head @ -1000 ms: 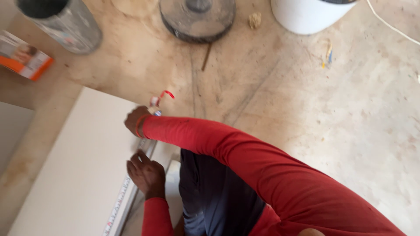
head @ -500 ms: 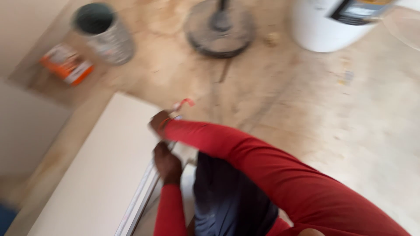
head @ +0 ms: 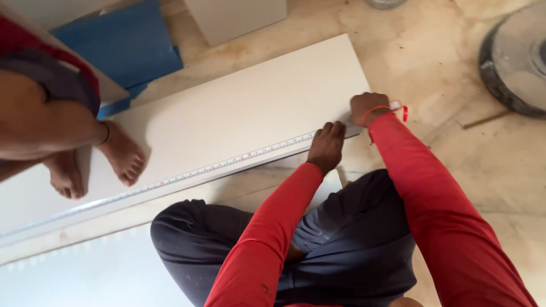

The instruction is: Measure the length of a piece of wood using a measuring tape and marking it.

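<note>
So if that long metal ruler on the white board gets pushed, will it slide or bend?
The long metal ruler looks thin and smooth, so it would probably slide on the white board. The left hand pressing its end likely steadies it. Lifted by one end, it might sag slightly.

Soft even daylight, faint shadows under limbs; sharp centre, slight blur and overexposure at lower-left edge.

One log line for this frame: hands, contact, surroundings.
left hand: fingers pressing long metal ruler | right hand: at the ruler's end, on white board edge | another person's bare feet on board
</note>
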